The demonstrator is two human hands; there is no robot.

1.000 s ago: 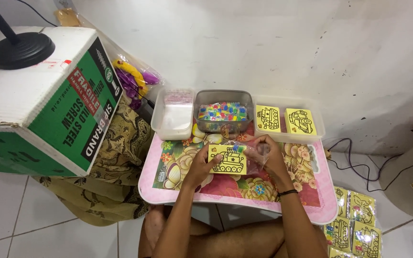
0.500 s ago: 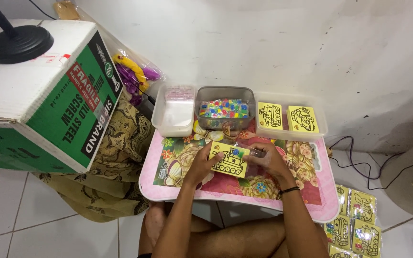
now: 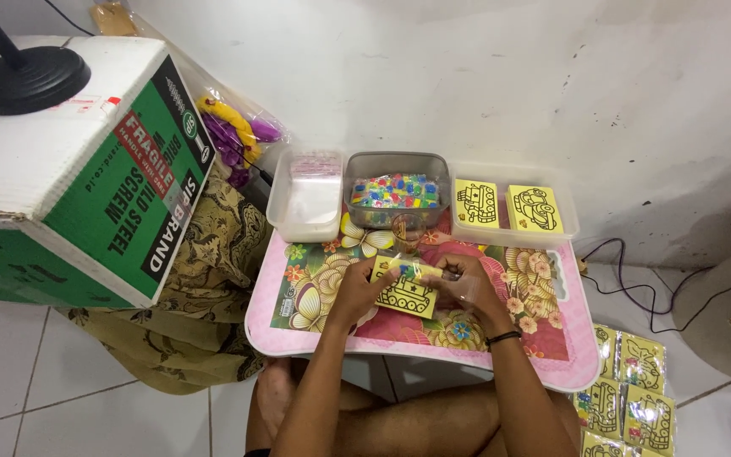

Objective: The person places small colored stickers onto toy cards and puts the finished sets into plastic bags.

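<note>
A yellow card printed with a black tank drawing (image 3: 406, 294) lies in a clear plastic sleeve over the pink flowered lap table (image 3: 552, 355). My left hand (image 3: 355, 291) grips its left edge. My right hand (image 3: 458, 283) pinches its upper right edge, with the clear sleeve bunched under the fingers. Both hands hold the card just above the table's middle. Behind them stands a grey tub of small coloured pieces (image 3: 396, 191).
A clear tub with plastic bags (image 3: 306, 201) stands left of the grey tub, and a clear tray with two yellow card stacks (image 3: 511, 206) stands right. A large green and white carton (image 3: 69, 169) sits at left. Packed yellow cards (image 3: 628, 406) lie on the floor at right.
The card has tilted and been drawn a little nearer to me. My right hand has shifted onto the card's upper edge. The head camera has dipped slightly.
</note>
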